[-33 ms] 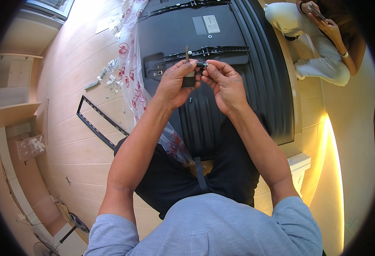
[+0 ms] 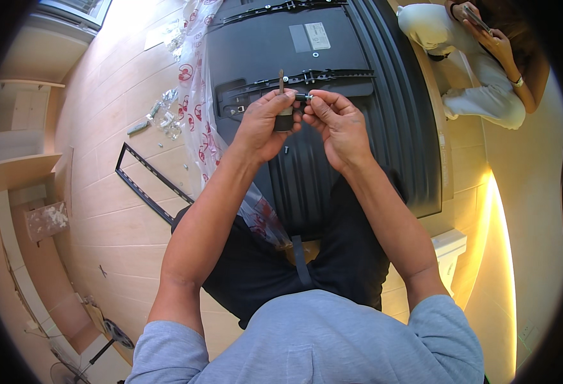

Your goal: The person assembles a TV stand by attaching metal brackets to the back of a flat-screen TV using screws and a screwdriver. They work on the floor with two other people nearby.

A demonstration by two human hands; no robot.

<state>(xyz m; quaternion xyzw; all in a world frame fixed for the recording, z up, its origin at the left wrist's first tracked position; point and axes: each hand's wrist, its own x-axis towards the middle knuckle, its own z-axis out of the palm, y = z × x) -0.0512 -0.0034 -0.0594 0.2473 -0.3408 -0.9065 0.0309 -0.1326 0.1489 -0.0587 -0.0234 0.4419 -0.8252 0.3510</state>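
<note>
Both my hands meet above the black back of a flat-screen TV [image 2: 365,153]. My left hand [image 2: 260,128] is closed around a screwdriver [image 2: 283,120] with a dark handle, its shaft pointing away from me. Between my two hands sits a screw with a black spacer [image 2: 303,97]. The fingertips of my right hand [image 2: 342,125] pinch its right end, while the left end touches my left fingers. Just beyond my hands a black mounting bracket [image 2: 333,75] lies across the TV. A small loose screw [image 2: 286,150] rests on the TV nearer to me.
Printed plastic wrap [image 2: 198,121] runs along the TV's left edge. On the wooden floor lie a black metal frame [image 2: 153,178] and small bags of hardware [image 2: 165,115]. To the right, a person [image 2: 493,83] sits holding a phone. A white box [image 2: 449,249] stands by my right arm.
</note>
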